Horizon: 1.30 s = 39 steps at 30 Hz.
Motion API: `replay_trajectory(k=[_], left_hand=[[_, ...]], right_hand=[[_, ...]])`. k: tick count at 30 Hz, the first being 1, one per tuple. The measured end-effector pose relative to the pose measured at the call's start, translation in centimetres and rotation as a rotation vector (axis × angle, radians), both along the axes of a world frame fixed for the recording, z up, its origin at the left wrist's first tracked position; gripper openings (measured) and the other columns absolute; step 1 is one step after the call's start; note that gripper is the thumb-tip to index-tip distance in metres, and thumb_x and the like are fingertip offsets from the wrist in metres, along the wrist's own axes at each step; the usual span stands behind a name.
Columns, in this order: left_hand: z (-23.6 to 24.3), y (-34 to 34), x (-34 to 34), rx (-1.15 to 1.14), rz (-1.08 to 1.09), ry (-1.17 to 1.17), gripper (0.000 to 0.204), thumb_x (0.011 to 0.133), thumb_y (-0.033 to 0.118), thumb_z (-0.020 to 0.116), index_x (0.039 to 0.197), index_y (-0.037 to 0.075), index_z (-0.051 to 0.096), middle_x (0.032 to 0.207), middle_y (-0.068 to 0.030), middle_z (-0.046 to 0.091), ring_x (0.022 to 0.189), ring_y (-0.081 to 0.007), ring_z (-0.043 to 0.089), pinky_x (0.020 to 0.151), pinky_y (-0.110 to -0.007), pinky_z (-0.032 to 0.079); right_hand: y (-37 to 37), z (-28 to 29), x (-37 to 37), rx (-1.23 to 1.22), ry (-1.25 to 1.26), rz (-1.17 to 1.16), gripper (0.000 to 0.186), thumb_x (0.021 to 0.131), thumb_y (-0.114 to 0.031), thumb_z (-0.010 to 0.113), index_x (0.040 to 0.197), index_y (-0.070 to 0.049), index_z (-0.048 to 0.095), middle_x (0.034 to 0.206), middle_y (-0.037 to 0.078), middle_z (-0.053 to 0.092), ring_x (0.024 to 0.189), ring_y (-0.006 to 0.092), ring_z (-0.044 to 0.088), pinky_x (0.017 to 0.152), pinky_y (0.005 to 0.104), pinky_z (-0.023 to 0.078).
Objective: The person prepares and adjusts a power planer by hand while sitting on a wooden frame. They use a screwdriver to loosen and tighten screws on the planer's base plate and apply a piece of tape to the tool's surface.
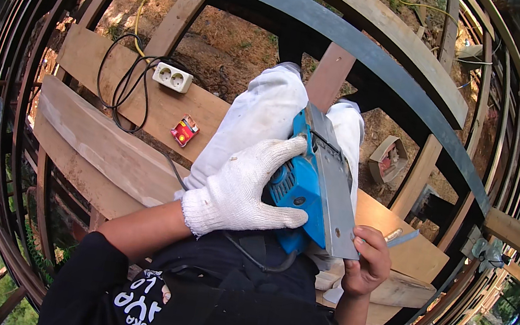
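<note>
An electric planer (300,189) with a blue body lies across my lap, tipped on its side so that its flat grey metal sole (335,197) faces up and to the right. My left hand (240,183), in a white knitted glove, is wrapped round the blue housing, thumb along the near side. At the near end of the sole, my bare right hand (368,259) pinches the plate's corner between thumb and fingers. Whether it also holds something small there I cannot make out. A black cord (258,263) loops from the planer's near end beneath my left wrist.
Left of my legs, a white socket block (172,78) and a red packet (185,130) rest on planks, beside a coiled black cable (125,85). A small open carton (388,160) sits to the right. Ahead, a curved grey beam (382,66) crosses the wooden frame, with gaps showing the ground below.
</note>
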<state>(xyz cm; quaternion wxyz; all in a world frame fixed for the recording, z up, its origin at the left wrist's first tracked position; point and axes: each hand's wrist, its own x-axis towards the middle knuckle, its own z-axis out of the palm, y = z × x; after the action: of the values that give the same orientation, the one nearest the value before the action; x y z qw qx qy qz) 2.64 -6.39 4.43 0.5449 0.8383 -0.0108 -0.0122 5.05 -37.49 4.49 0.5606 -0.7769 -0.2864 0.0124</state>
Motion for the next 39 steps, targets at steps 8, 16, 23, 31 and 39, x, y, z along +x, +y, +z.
replay_trajectory(k=[8, 16, 23, 31, 39], left_hand=[[-1.7, 2.1, -0.6, -0.256, 0.079, 0.074, 0.076, 0.081, 0.032, 0.086, 0.143, 0.002, 0.056, 0.141, -0.0216, 0.06, 0.135, -0.0367, 0.057, 0.114, -0.044, 0.044], [0.9, 1.8, -0.3, 0.047, -0.177, -0.171, 0.079, 0.068, 0.041, 0.089, 0.132, 0.002, 0.065, 0.139, -0.0204, 0.063, 0.143, -0.0408, 0.051, 0.12, -0.051, 0.037], [0.9, 0.5, 0.0, 0.182, -0.141, -0.33, 0.071, 0.067, 0.042, 0.095, 0.12, 0.004, 0.066, 0.124, -0.0198, 0.069, 0.123, -0.0443, 0.063, 0.109, -0.054, 0.046], [1.2, 0.3, 0.7, 0.154, -0.11, -0.343, 0.062, 0.065, 0.042, 0.094, 0.107, 0.003, 0.069, 0.118, -0.0187, 0.071, 0.115, -0.04, 0.068, 0.099, -0.047, 0.053], [0.2, 0.7, 0.1, 0.073, -0.072, -0.269, 0.066, 0.063, 0.041, 0.095, 0.111, 0.003, 0.07, 0.123, -0.0178, 0.069, 0.117, -0.0367, 0.067, 0.102, -0.045, 0.052]], right_hand=[[5.2, -0.9, 1.1, 0.109, -0.025, 0.002, 0.043, 0.094, -0.033, 0.079, 0.116, 0.002, 0.07, 0.117, 0.022, 0.071, 0.105, 0.0351, 0.069, 0.093, 0.0421, 0.054], [5.6, -1.6, 0.3, 0.16, 0.01, -0.085, 0.044, 0.094, -0.034, 0.079, 0.119, 0.001, 0.07, 0.122, 0.022, 0.07, 0.106, 0.0353, 0.069, 0.092, 0.0426, 0.054], [4.7, -1.8, 0.7, 0.1, -0.177, 0.005, 0.044, 0.093, -0.034, 0.079, 0.119, 0.0, 0.071, 0.121, 0.022, 0.072, 0.104, 0.0368, 0.07, 0.089, 0.0432, 0.056], [5.5, -1.3, 1.0, 0.102, -0.174, -0.051, 0.04, 0.095, -0.031, 0.078, 0.119, 0.0, 0.071, 0.117, 0.021, 0.074, 0.1, 0.0356, 0.071, 0.087, 0.0413, 0.056], [5.8, -1.3, 1.3, 0.105, -0.201, -0.042, 0.04, 0.091, -0.028, 0.082, 0.119, -0.001, 0.071, 0.119, 0.019, 0.074, 0.1, 0.0353, 0.07, 0.087, 0.0413, 0.056]])
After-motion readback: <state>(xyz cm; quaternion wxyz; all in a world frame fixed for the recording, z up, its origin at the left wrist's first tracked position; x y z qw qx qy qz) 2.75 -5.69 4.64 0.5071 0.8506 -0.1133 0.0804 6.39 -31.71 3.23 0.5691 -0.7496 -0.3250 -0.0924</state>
